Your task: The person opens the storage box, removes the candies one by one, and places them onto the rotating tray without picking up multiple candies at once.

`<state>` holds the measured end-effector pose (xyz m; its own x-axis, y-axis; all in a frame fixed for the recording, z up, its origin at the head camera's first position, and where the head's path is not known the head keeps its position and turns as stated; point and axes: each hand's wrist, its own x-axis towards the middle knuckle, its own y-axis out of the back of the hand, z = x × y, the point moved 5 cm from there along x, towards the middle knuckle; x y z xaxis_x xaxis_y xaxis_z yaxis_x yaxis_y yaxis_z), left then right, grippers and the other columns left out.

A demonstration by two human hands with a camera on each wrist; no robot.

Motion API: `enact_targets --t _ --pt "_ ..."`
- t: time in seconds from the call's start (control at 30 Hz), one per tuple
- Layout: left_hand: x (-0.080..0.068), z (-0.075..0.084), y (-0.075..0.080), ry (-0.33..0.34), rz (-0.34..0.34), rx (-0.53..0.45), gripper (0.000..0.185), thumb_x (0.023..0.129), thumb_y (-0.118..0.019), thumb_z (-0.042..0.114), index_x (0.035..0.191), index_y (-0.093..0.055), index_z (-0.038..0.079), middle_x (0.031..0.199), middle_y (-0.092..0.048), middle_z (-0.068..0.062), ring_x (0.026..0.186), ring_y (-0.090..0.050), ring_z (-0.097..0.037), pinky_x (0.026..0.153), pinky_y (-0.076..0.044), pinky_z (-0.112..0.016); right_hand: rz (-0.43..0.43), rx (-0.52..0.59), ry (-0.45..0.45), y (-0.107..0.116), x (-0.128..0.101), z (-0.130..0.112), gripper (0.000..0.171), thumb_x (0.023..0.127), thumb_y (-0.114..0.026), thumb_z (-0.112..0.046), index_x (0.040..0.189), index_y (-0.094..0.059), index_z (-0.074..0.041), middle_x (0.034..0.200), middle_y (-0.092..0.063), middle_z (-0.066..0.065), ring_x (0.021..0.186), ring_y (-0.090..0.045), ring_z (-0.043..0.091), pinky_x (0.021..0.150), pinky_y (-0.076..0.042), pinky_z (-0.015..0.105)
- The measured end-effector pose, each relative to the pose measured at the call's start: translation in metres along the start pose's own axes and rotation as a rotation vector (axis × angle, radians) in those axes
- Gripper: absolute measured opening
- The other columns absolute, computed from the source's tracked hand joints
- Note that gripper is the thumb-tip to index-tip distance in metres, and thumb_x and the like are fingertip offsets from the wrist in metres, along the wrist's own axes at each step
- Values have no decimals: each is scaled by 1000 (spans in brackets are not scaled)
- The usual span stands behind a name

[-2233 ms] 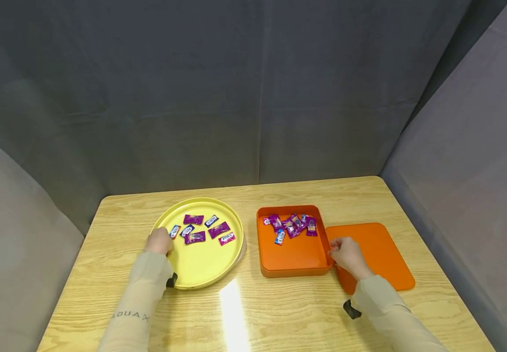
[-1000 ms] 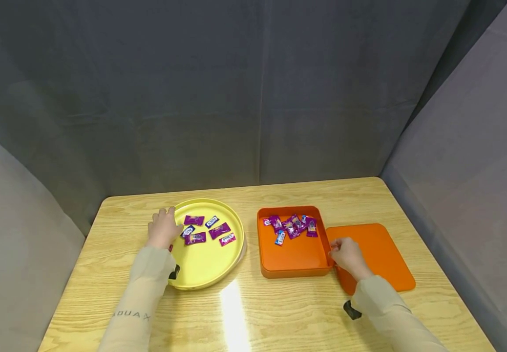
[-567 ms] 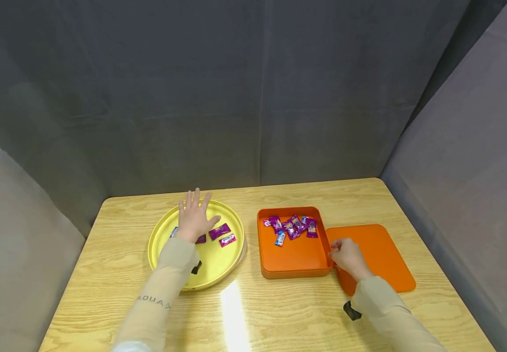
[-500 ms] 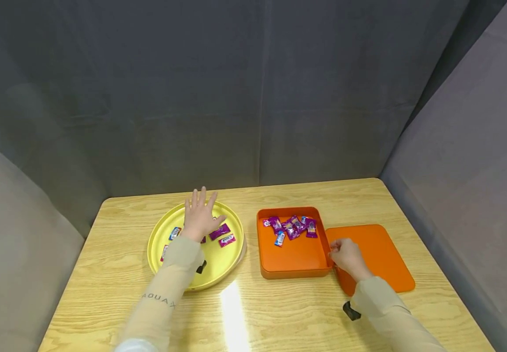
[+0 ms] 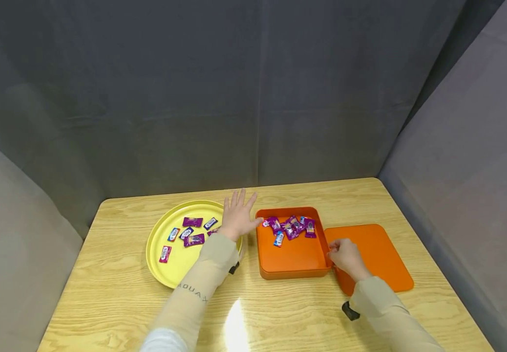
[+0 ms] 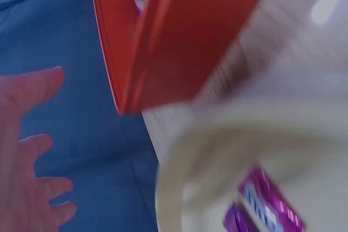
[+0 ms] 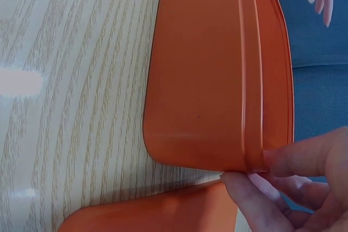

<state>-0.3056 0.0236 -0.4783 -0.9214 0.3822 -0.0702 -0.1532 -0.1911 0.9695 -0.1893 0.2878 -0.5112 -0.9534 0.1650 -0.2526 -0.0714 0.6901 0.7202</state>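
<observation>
Left hand hovers open-fingered near wrapped candies; right hand pinches the orange box rim; we judge the candies light, crinkly, slippery, best pinched at wrapper ends.

The setting was a staged recording booth rather than a lived-in room. A light wooden table stood enclosed on three sides by plain grey fabric curtains, and a bright overhead lamp left a glare patch on the table's varnished surface.
</observation>
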Motion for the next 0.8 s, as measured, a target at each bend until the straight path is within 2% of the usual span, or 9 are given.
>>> enact_targets --t 0.13,0.3,0.43,0.5,0.67,0.8 --pt "4 21 -4 -27 -18 -38 76 85 -51 53 147 -17 27 153 -8 -11 139 -2 -32 110 -1 -52 -1 5 -2 0 0 1 27 80 -58 2 103 -57 15 69 -53 9 56 -45 16 51 -42 25" --pt "9 49 -10 -77 -20 -6 74 84 -51 55 146 -22 27 152 -14 -10 139 -6 -32 110 -5 -51 -1 9 -13 0 0 2 27 80 -58 2 103 -57 15 73 -54 12 57 -46 17 51 -43 25" --pt "10 69 -16 -118 -31 32 72 85 -51 53 146 -23 26 151 -18 -9 138 -12 -31 109 -12 -51 0 4 -12 0 0 2 27 80 -57 2 104 -57 15 74 -55 12 58 -47 17 51 -44 25" --pt "10 77 -20 -132 -52 21 71 86 -53 50 146 -23 26 150 -20 -9 137 -16 -31 108 -18 -50 -3 4 -14 0 0 2 27 80 -57 2 104 -56 15 74 -55 12 58 -47 17 51 -44 25" --pt "13 87 -33 -112 -134 -70 66 86 -60 37 143 -32 19 143 -31 -10 129 -31 -32 99 -37 -46 -8 2 -19 0 1 2 28 81 -58 2 105 -56 15 75 -55 12 60 -47 18 52 -44 25" --pt "18 87 -44 -65 -177 -122 52 83 -65 27 129 -49 10 123 -48 -11 113 -47 -29 87 -48 -38 -9 -6 -15 1 1 1 28 81 -58 1 105 -56 15 76 -56 13 62 -48 19 54 -45 26"
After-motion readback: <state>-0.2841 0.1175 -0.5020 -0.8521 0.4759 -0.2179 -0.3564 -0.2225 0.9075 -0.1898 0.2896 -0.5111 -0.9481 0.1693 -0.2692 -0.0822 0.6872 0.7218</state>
